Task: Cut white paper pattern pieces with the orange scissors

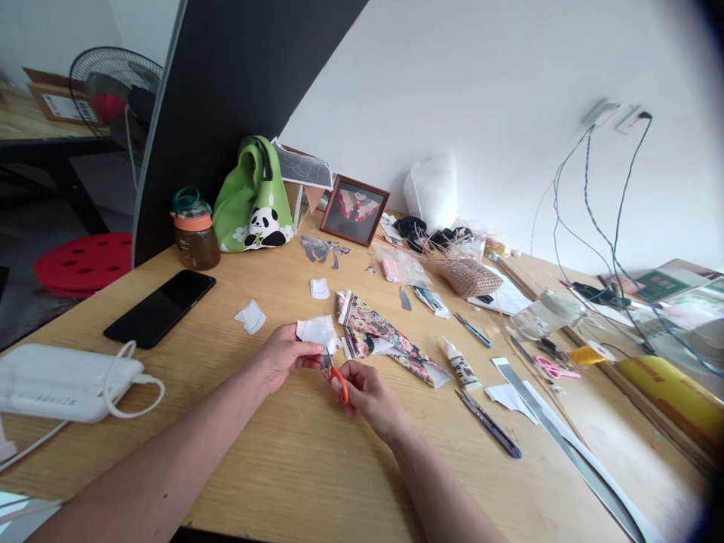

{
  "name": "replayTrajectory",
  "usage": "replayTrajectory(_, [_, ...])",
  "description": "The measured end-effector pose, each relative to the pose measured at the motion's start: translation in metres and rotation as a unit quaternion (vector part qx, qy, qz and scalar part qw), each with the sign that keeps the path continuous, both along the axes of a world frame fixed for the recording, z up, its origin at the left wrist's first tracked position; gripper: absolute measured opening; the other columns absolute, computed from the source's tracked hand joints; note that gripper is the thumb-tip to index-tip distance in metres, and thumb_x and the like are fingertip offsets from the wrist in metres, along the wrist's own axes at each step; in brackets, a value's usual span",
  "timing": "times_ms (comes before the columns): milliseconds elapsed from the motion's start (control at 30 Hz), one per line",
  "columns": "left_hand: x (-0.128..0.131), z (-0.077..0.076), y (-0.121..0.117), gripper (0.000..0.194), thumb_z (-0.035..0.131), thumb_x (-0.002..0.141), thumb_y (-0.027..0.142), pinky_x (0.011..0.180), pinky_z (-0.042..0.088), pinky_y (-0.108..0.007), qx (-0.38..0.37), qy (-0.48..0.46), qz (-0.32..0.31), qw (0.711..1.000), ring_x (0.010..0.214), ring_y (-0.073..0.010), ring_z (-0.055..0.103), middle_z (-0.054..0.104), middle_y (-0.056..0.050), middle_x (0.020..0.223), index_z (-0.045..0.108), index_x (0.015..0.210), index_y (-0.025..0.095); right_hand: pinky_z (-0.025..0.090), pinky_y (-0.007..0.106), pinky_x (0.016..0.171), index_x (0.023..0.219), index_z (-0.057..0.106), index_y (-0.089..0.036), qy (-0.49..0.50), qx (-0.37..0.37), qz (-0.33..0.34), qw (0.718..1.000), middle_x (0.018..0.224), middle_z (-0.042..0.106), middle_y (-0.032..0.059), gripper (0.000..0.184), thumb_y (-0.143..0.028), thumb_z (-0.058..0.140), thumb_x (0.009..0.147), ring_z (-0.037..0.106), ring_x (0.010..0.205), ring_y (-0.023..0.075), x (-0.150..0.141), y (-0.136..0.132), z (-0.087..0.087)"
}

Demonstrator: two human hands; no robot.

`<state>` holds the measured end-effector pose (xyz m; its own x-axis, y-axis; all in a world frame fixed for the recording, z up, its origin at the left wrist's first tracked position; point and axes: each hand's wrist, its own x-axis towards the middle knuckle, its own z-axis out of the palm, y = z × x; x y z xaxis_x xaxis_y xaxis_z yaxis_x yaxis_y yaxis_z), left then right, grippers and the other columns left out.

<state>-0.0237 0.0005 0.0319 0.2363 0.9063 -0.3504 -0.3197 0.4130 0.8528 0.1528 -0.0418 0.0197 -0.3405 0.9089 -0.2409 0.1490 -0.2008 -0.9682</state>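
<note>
Just left of the floral cloth (385, 330), the left hand (284, 353) pinches the white piece (314, 331) and the right hand (366, 394) grips the orange scissors (340, 385), whose blades, being so near, might nip the left hand if this piece slips.

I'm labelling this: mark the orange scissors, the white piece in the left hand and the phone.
Orange scissors (335, 375), head view, on the handle.
White piece (315, 332), head view, on its middle.
Phone (162, 308), head view, on the screen.

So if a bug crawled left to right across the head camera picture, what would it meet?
White power bank, drink bottle, loose white scrap, left hand, orange scissors, white squeeze bottle, pink scissors, yellow roll.
</note>
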Motion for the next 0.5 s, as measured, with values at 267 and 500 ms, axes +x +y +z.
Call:
replayTrajectory(267, [0.0002,-0.0024,-0.0002,0.028,0.077,0.053,0.011,0.054,0.050,-0.024,0.002,-0.010,0.003,1.000,0.053,-0.0114,0.060,0.068,-0.004,0.066,0.065,0.079,0.010,0.023,0.021,0.042,0.066,0.048,-0.017,0.004,-0.002,-0.011,1.000,0.053,0.045,-0.0063,0.047,-0.058,0.072,0.065,0.037,0.041,0.0053,-0.0011,-0.0002,-0.0006])
replayTrajectory(500, [0.0005,-0.0035,0.0007,0.028,0.077,0.053,0.012,0.054,0.050,-0.025,0.001,-0.011,0.005,1.000,0.053,-0.0118,0.060,0.068,-0.004,0.066,0.065,0.078,0.011,0.022,0.021,0.042,0.066,0.048,-0.017,-0.001,-0.005,-0.016,1.000,0.052,0.044,-0.0069,0.048,-0.059,0.071,0.066,0.035,0.041,0.0049,-0.0017,-0.0002,-0.0005])
